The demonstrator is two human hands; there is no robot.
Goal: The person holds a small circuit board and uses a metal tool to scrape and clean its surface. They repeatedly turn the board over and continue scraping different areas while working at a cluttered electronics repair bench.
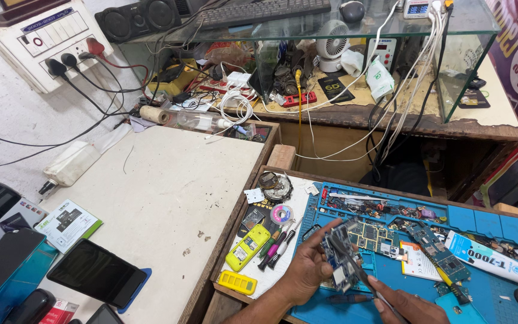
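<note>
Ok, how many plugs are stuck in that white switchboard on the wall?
3, in a row along the lower edge of the switchboard: a black plug at the left, a second black plug beside it, and a red plug at the right.

This is a small electronics repair workshop. A blue work mat point(487, 225) lies strewn with bare circuit boards point(436, 249), and screwdrivers point(278, 243) sit just beside it. Phones point(97, 273) lie face up on the white counter point(169, 192). Cables point(403, 90) hang in tangles from a cluttered glass-topped shelf point(463, 27), near a wall switchboard point(46, 42).
</note>
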